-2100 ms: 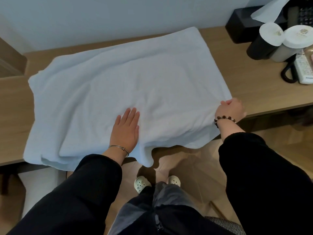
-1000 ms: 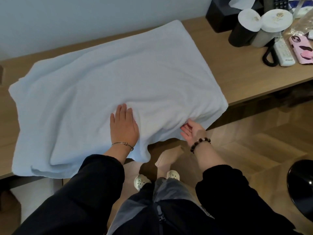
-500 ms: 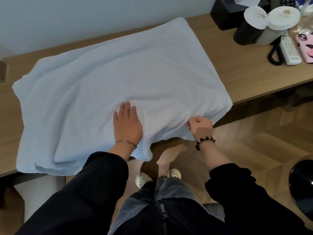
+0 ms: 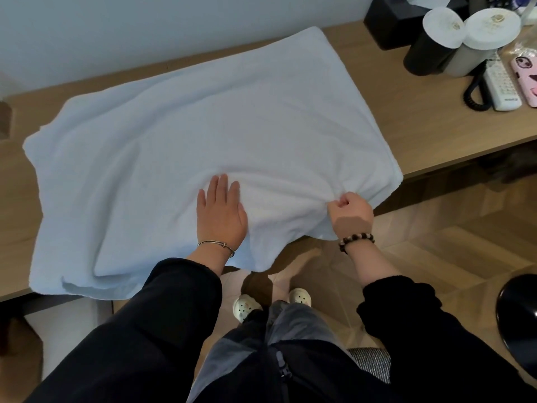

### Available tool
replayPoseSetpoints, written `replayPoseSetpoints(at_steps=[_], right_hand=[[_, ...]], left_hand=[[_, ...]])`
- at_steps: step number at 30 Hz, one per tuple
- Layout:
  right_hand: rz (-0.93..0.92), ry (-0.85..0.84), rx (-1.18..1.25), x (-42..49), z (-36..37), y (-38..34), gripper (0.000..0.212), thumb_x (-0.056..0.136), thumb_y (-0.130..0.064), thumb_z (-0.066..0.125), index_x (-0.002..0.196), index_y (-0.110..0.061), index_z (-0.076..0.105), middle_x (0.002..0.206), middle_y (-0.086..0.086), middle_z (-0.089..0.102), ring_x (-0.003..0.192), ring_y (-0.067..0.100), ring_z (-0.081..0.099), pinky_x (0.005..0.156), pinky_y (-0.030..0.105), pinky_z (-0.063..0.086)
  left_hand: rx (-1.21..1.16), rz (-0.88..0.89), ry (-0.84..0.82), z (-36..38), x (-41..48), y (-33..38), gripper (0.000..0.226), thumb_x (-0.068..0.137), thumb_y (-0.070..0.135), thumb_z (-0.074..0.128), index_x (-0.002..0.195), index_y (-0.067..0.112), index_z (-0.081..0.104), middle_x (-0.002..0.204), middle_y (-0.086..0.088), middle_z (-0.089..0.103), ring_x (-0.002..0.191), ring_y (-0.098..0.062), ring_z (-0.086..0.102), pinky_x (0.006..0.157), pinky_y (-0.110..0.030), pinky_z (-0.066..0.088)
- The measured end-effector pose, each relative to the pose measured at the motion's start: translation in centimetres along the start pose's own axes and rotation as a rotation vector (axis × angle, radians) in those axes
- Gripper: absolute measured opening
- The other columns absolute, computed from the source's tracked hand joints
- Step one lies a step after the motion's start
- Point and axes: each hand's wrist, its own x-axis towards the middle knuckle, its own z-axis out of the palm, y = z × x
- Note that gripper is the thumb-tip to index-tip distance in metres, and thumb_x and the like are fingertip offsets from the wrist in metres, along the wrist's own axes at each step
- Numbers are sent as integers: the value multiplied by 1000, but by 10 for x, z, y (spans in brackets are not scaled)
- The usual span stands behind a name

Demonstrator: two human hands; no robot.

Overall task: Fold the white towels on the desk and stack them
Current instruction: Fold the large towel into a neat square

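- Changed since half a second ago: right grip [image 4: 351, 212] sits slightly further right along the near hem of the white towel [image 4: 218, 117]. About two seconds ago it was at the towel's right corner.
- Right grip, state: fingers curled into a fist and pinching a gathered bunch of the hem, with creases fanning from it toward the frame centre. A dark bead bracelet [image 4: 356, 241] is on the wrist.
- Left grip [image 4: 219, 212], state: spread flat, fingers straight and close together, palm pressing the towel just left of the bunch, as in the earlier frames. A thin metal bangle [image 4: 216, 245] is on the wrist.
- White towel, location: spread over the table [image 4: 421, 132] across the centre and left of the frame. Its near edge hangs over the table's front, and layered edges show at lower left.
- Upper right of frame, on the table and well apart from the towel: black tissue box [image 4: 386, 21], dark cup [image 4: 427, 53] and grey cup [image 4: 470, 53], both with white lids, corded handset [image 4: 501, 82], pink phone [image 4: 527, 77].
- Lower frame: black sleeves, pale shoes [image 4: 244, 306], wooden floor [image 4: 436, 242].
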Motion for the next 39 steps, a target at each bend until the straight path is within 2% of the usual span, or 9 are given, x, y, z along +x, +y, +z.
replayPoseSetpoints(at_steps=[3, 7, 13, 19, 23, 28, 32, 35, 39], right_hand=[[23, 133, 193, -1, -4, 14, 30, 92, -23, 54, 71, -3, 56, 61, 1, 47, 62, 16, 44, 57, 24, 31], [126, 158, 187, 12, -14, 20, 21, 90, -38, 57, 89, -17, 55, 81, -4, 55, 78, 13, 51, 69, 24, 38], [-20, 128, -105, 29, -24, 20, 28, 93, -26, 50, 67, -13, 50, 62, -1, 48, 63, 20, 47, 61, 26, 35], [-33, 185, -8, 42, -44, 29, 40, 93, -27, 51, 56, -14, 42, 56, -1, 46, 55, 17, 42, 57, 26, 34], [2, 342, 24, 51, -54, 31, 20, 96, -19, 47, 89, -7, 61, 96, 11, 59, 90, 24, 53, 76, 31, 42], [-14, 270, -156, 79, -62, 18, 31, 90, -27, 56, 113, -7, 59, 116, 13, 57, 113, 28, 48, 92, 38, 41], [-55, 104, -300, 98, -69, 11, 20, 91, -22, 50, 100, -8, 60, 99, 11, 61, 87, 27, 54, 77, 35, 46], [-137, 155, -370, 106, -79, 21, 12, 90, -20, 52, 86, -10, 57, 80, 10, 57, 73, 29, 52, 67, 31, 37], [31, 197, 86, 115, -84, 27, 20, 89, -19, 53, 75, -9, 63, 70, 5, 53, 67, 22, 47, 67, 28, 39]], left_hand=[[26, 21, -12, 2, 1, -1, 56, 93, 31, 33, 148, 23, 25, 155, -11, 22, 144, -30, 14, 113, -51, 14], [50, 21, -17, 4, 1, -1, 58, 92, 38, 29, 149, 28, 22, 156, -9, 19, 144, -31, 12, 113, -51, 13], [51, 19, -20, 5, 2, -1, 57, 93, 36, 31, 148, 26, 25, 156, -9, 19, 144, -31, 12, 113, -52, 13], [22, -7, -11, 1, 5, 7, 52, 90, 26, 40, 141, 17, 39, 154, -12, 24, 144, -32, 14, 111, -57, 13], [-32, 34, 3, -2, 26, 33, 43, 90, 21, 41, 131, 7, 45, 155, -15, 20, 145, -32, 9, 110, -56, 11], [-25, 264, -121, 4, 67, 88, 60, 97, 41, 23, 151, 20, 11, 159, -9, -2, 146, -25, -7, 115, -49, 0], [57, 323, -114, 9, 83, 97, 63, 95, 48, 19, 151, 26, 1, 159, -4, -5, 146, -25, -9, 115, -49, -1], [63, 344, -101, 12, 84, 95, 65, 91, 48, 17, 151, 28, 2, 160, -2, -3, 146, -23, -7, 115, -48, -1], [40, 337, -87, 12, 85, 96, 67, 88, 49, 18, 151, 28, 6, 160, -1, 0, 146, -23, -5, 115, -48, 0]])
